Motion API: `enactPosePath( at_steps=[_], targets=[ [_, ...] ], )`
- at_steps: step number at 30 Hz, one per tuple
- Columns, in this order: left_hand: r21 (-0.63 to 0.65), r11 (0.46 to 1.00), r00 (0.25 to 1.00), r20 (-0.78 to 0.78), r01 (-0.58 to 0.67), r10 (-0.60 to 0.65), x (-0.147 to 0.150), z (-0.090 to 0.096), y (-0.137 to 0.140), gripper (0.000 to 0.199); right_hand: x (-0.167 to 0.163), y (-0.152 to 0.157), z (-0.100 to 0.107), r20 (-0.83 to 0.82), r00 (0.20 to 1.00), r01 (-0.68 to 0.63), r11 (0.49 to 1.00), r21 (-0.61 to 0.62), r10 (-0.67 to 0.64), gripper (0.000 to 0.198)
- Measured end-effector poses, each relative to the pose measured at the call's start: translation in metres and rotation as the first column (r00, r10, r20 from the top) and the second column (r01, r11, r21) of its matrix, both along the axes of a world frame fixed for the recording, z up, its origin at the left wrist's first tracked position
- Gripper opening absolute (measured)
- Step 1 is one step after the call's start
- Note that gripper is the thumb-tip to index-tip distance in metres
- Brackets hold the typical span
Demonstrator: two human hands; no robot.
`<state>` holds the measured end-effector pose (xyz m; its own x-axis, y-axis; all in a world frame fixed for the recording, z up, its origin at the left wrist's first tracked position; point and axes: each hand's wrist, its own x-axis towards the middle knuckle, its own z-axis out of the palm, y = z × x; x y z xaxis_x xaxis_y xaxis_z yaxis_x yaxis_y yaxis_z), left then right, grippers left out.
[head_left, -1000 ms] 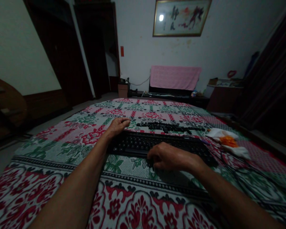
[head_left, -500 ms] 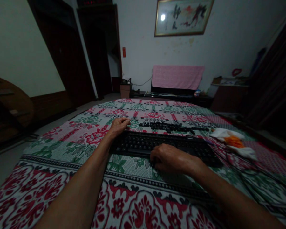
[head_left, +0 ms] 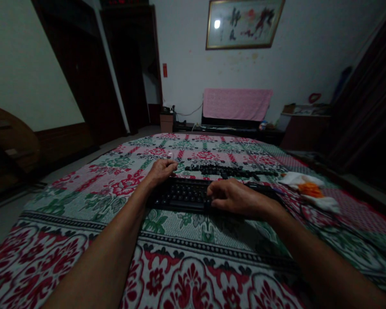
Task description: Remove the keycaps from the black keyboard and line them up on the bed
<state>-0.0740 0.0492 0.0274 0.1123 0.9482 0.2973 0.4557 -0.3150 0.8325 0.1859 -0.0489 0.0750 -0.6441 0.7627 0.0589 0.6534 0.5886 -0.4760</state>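
The black keyboard (head_left: 183, 195) lies flat on the patterned cloth (head_left: 180, 253), in front of the person, with its long side running left to right. The left hand (head_left: 161, 169) is at the keyboard's far left corner, its grip narrow, thumb and fingertips drawn close together; whether anything thin is between them, I cannot tell. The right hand (head_left: 230, 195) is over the keyboard right of its middle, knuckles up and fingers curled toward the left, hiding many of the keys beneath. Its grip looks narrow too, but the fingertips are too dark to tell whether they touch a key or hold something. Just beyond the keyboard's far edge, small black pieces (head_left: 225, 170) lie in a loose row that stretches to the right. Near the right end of that row rests a crumpled white cloth (head_left: 330, 204) with an orange patch (head_left: 310, 189). At the far side of the room, a pink cloth (head_left: 236, 104) hangs below a framed picture (head_left: 245, 24) on the wall.
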Motion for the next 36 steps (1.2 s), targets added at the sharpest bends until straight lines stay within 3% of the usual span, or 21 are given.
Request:
enactPosePath(
  at_steps=[8, 13, 25, 36],
  targets=[
    [0.029, 0.999, 0.992, -0.123, 0.031, -0.028, 0.004, -0.003, 0.0, 0.038, 0.012, 0.021, -0.018, -0.093, 0.986, 0.147, 0.983, 0.108, -0.138, 0.021],
    [0.075, 0.997, 0.976, -0.219, 0.007, 0.01, 0.001, -0.007, 0.004, 0.039, 0.015, 0.023, -0.02, -0.096, 0.984, 0.159, 0.979, 0.125, -0.147, 0.02],
    [0.085, 0.996, 0.96, -0.28, 0.004, 0.02, 0.002, -0.001, -0.002, 0.037, 0.023, 0.032, -0.031, -0.085, 0.981, 0.183, 0.971, 0.152, -0.172, 0.02],
    [0.007, 1.0, 0.962, -0.273, 0.008, -0.006, -0.005, -0.008, 0.002, 0.038, 0.029, 0.045, -0.044, -0.062, 0.947, 0.317, 0.886, 0.338, -0.315, 0.024]
  ],
)
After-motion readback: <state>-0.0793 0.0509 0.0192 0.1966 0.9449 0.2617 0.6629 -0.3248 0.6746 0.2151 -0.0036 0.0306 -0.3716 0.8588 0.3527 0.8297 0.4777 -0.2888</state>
